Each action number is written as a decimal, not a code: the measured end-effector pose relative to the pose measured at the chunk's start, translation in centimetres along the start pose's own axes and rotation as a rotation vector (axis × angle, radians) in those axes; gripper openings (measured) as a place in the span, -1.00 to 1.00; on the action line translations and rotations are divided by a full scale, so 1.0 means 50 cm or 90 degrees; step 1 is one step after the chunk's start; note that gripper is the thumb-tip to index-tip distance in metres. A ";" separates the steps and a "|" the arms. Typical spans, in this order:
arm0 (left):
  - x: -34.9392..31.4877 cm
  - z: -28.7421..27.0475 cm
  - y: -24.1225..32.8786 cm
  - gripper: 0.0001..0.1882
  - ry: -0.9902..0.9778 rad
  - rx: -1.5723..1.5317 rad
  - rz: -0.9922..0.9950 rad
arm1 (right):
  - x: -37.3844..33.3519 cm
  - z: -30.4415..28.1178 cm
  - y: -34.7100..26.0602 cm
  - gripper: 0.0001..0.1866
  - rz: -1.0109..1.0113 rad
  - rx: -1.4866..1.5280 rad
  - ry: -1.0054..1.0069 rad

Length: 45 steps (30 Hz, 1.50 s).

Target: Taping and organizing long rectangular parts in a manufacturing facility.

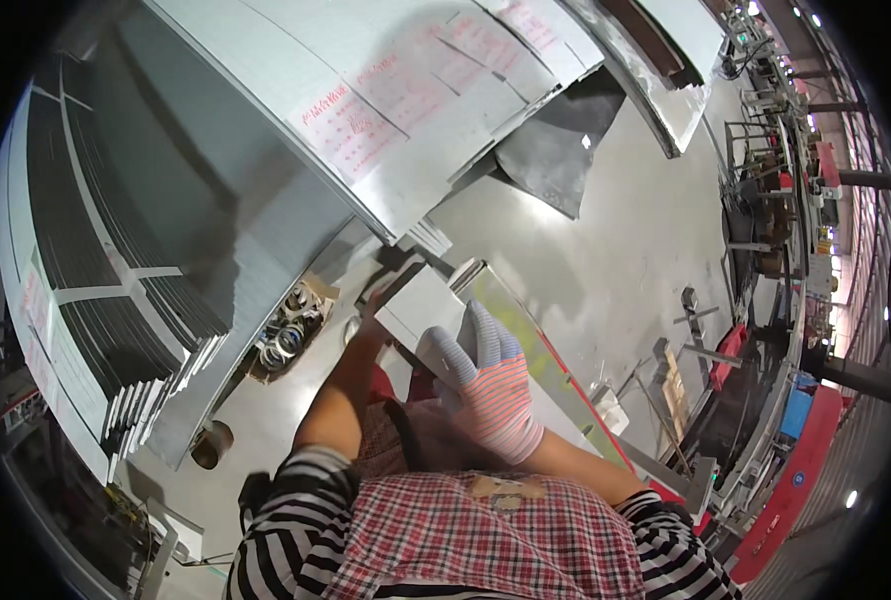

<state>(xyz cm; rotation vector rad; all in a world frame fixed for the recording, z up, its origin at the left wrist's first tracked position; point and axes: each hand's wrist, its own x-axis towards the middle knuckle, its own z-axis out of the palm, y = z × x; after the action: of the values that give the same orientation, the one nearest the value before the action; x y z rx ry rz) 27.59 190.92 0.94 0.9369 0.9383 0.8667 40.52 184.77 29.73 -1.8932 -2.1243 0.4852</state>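
My right hand [485, 385], in a pink and grey striped work glove, grips the near end of a flat grey metal sheet piece [420, 305]. My bare left hand [370, 322] holds the same piece along its left edge, fingers partly hidden behind it. The piece is held in front of my chest, above a long bench [535, 345] with a green top and a red edge. Striped sleeves and a checked apron fill the bottom of the view.
Large stacks of grey metal sheets [395, 110] with pink labels lie ahead. Banded bundles of dark strips [115, 290] stand on the left. A box of tape rolls [290, 335] sits on the floor. Machines and racks [765, 230] line the right side.
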 end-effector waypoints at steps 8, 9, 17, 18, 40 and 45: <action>-0.286 0.047 0.365 -0.72 0.034 -0.076 0.063 | -0.022 -0.021 -0.005 -0.27 0.010 -0.041 0.005; -0.263 0.081 0.408 -0.74 0.030 0.080 0.078 | -0.025 -0.017 -0.005 -0.22 -0.009 -0.042 0.029; -0.149 0.093 0.358 -0.63 -0.083 0.391 0.175 | 0.068 -0.181 -0.016 -0.53 -0.394 0.063 0.134; -0.143 0.131 0.427 -0.55 -0.094 0.734 0.093 | 0.111 -0.188 0.004 -0.68 -0.377 -0.085 -0.089; -0.117 0.230 0.503 -0.77 -0.438 0.982 0.339 | 0.298 -0.116 0.102 -0.79 -0.205 -0.149 -0.543; -0.120 0.234 0.490 -0.79 -0.435 0.970 0.362 | 0.300 -0.010 0.122 -0.78 -0.229 -0.512 -0.534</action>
<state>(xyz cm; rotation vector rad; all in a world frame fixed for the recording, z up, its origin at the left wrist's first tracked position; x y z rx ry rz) 31.61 190.83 28.43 2.6830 0.5974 0.0426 44.41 200.29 27.23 -1.7011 -3.5592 0.4150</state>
